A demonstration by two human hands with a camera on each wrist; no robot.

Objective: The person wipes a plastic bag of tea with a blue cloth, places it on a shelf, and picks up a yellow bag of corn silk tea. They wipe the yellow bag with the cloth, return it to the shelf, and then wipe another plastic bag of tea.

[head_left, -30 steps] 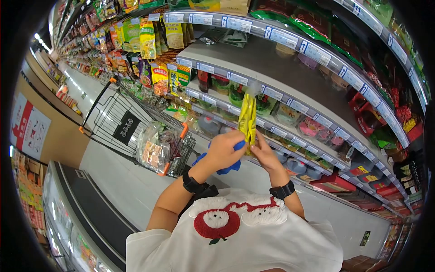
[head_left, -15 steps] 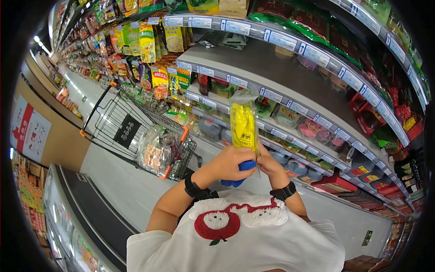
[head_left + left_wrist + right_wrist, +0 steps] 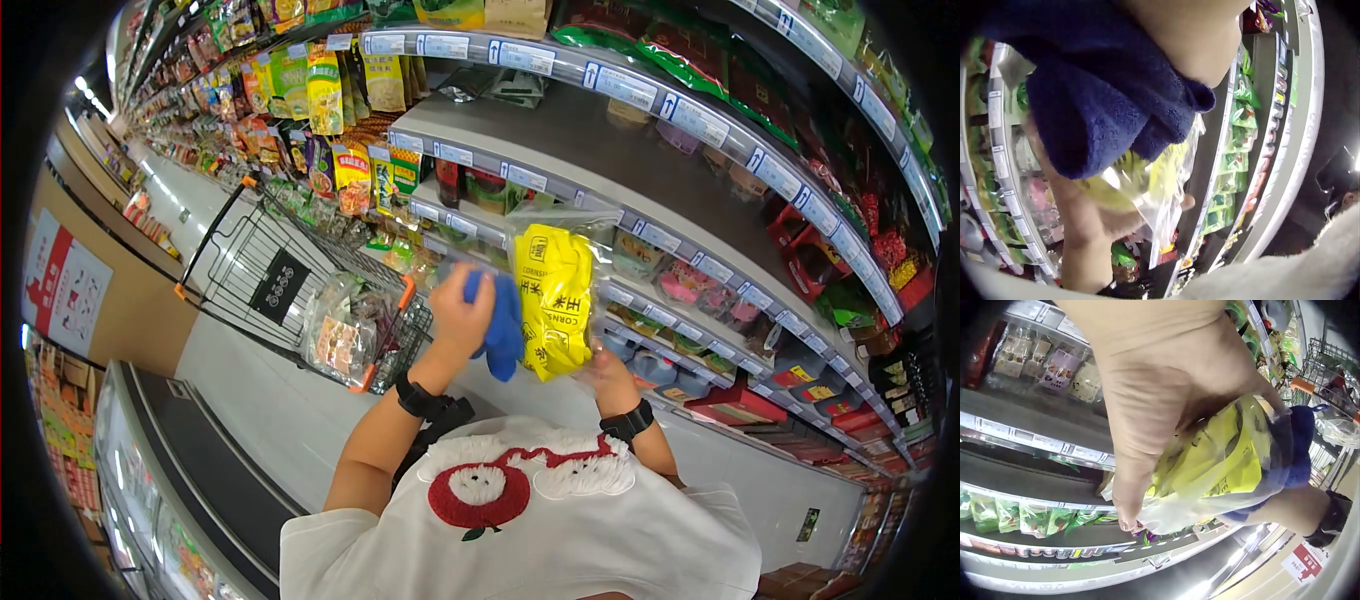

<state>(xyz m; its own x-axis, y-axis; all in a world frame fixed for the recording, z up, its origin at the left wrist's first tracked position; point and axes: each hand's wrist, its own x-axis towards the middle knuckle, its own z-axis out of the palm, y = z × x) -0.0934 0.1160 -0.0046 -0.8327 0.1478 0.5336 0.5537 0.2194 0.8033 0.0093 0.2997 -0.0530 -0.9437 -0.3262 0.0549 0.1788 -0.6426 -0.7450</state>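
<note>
In the head view my left hand grips a bunched blue terry cloth, which hangs down to the left of a clear plastic bag. That bag holds a yellow packet with black print that reads partly "CORNS". By its lower right corner, my right hand holds the bag, its printed side turned up to the camera. The right wrist view shows the thumb laid along the bag. Seen from the left wrist, the cloth overlaps the bag and covers part of it.
Shelves with price labels curve across the front and right, stocked with packaged foods. A wire shopping cart with bagged goods stands to the left. Behind it runs a dark-edged freezer case.
The yellow packet has turned from edge-on to its broad printed face. My left hand has let go of the bag and moved left with the blue cloth; the right hand keeps the bag.
</note>
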